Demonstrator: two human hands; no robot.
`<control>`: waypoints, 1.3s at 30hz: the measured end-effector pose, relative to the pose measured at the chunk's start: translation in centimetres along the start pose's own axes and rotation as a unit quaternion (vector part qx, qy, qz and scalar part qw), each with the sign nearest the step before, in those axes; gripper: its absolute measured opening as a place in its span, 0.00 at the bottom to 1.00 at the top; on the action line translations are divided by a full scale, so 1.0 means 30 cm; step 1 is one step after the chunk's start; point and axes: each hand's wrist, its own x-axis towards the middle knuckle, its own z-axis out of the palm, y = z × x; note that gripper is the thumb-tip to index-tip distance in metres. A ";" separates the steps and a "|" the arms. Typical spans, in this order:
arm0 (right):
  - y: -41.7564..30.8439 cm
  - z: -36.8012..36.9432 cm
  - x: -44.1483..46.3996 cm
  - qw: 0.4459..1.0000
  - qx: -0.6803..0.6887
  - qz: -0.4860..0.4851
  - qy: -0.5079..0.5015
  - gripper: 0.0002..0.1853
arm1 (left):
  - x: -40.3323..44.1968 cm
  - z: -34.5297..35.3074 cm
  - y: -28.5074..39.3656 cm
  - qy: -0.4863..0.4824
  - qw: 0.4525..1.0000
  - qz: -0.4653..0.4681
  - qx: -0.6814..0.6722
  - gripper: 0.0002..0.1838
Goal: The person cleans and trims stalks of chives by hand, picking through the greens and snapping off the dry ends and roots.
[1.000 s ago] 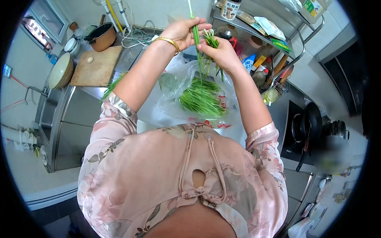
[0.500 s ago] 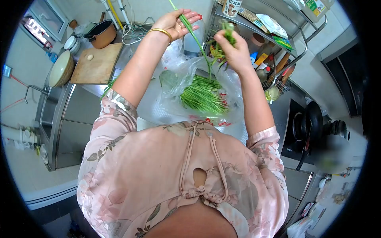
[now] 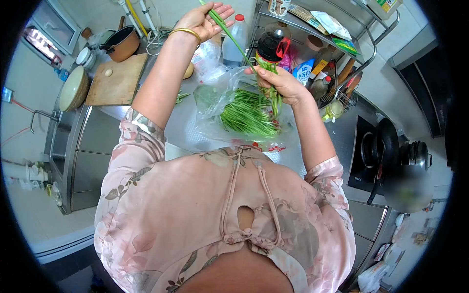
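My left hand (image 3: pixel 205 22) is raised over the counter, palm up. Its thumb pins a few long green chives (image 3: pixel 228 35) against the palm while the fingers stretch out. My right hand (image 3: pixel 287 86), lower and to the right, is closed around a small bunch of limp green scraps (image 3: pixel 274 100); its fingertips meet the lower end of the chives. Beneath both hands, a heap of chives (image 3: pixel 246 113) lies in an opened clear plastic bag (image 3: pixel 207 100). Some loose green stalks (image 3: pixel 181 96) rest on the counter left of the bag, partly behind my left forearm.
At left are a cutting board (image 3: pixel 117 80) with a small pale round item, an orange pot (image 3: pixel 123 45) and a bowl (image 3: pixel 74 92). A red-capped jug (image 3: pixel 235 46) stands behind the bag. A metal rack (image 3: pixel 320 30) with bottles is at right, beside a stove with a black wok (image 3: pixel 386 146).
My right hand has moved down and slightly left, with its bunch now hanging over the bag. My left hand has shifted slightly up and left, still holding the chives.
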 end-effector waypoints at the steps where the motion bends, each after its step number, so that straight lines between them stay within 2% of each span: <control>1: 0.004 0.006 0.006 1.000 0.012 0.005 -0.011 0.15 | 0.002 -0.004 0.003 -0.002 1.000 -0.005 -0.001 0.16; 6: 0.036 0.004 0.027 0.999 -0.037 -0.035 0.011 0.13 | -0.005 -0.014 0.019 0.005 1.000 0.005 0.001 0.17; 9: 0.042 0.011 0.005 0.998 -0.051 -0.017 0.014 0.12 | -0.012 -0.022 0.042 0.035 0.998 0.056 0.002 0.17; 13: 0.070 0.013 -0.001 0.990 -0.109 -0.078 0.042 0.10 | 0.002 -0.047 0.061 0.039 0.998 0.048 -0.006 0.16; 16: 0.076 0.036 -0.011 0.946 -0.191 -0.220 0.145 0.09 | 0.021 -0.096 0.048 0.089 0.990 0.008 -0.110 0.10; 17: 0.046 0.058 -0.034 0.933 -0.188 -0.253 0.175 0.09 | 0.072 -0.192 0.049 0.065 0.986 -0.020 -0.153 0.11; 18: 0.057 0.052 -0.033 0.920 -0.145 -0.285 0.227 0.10 | 0.080 -0.250 0.060 0.075 0.989 0.016 -0.123 0.12; 20: 0.047 0.024 -0.076 0.917 -0.111 -0.282 0.259 0.10 | 0.082 -0.349 0.086 0.091 0.990 0.089 -0.063 0.16; 21: 0.050 0.011 -0.105 0.930 -0.078 -0.242 0.265 0.10 | 0.079 -0.437 0.110 0.095 0.991 0.096 -0.005 0.16; 22: 0.056 -0.027 -0.137 0.948 -0.113 -0.183 0.237 0.11 | 0.032 -0.428 0.118 0.097 0.988 0.104 0.053 0.17; 24: 0.104 -0.074 -0.183 0.968 -0.154 -0.038 0.196 0.12 | -0.055 -0.450 0.101 0.173 0.937 0.109 0.282 0.14; 25: 0.145 -0.098 -0.191 0.959 -0.224 0.004 0.173 0.12 | -0.079 -0.519 0.105 0.191 0.887 0.106 0.407 0.14; 27: 0.260 -0.139 -0.185 0.921 -0.360 0.084 0.120 0.12 | -0.096 -0.650 0.098 0.200 0.753 0.077 0.622 0.13; 28: 0.326 -0.152 -0.172 0.920 -0.357 0.123 0.104 0.12 | -0.101 -0.719 0.080 0.192 0.675 0.050 0.711 0.14; 30: 0.469 -0.175 -0.141 0.913 -0.350 0.198 0.073 0.13 | -0.115 -0.870 0.025 0.179 0.488 0.086 0.850 0.16; 33: 0.645 -0.183 -0.082 0.801 -0.558 0.164 0.140 0.13 | -0.184 -0.890 -0.032 0.180 0.467 -0.001 0.866 0.20; 35: 0.606 -0.137 -0.060 0.773 -0.583 0.216 0.130 0.16 | -0.178 -0.998 -0.068 0.170 0.450 -0.030 0.876 0.21; 37: 0.596 -0.121 -0.046 0.748 -0.607 0.245 0.109 0.17 | -0.194 -1.003 -0.075 0.157 0.419 -0.070 0.891 0.25; 39: 0.626 -0.120 -0.037 0.730 -0.629 0.254 0.080 0.17 | -0.201 -1.001 -0.083 0.165 0.426 -0.031 0.889 0.25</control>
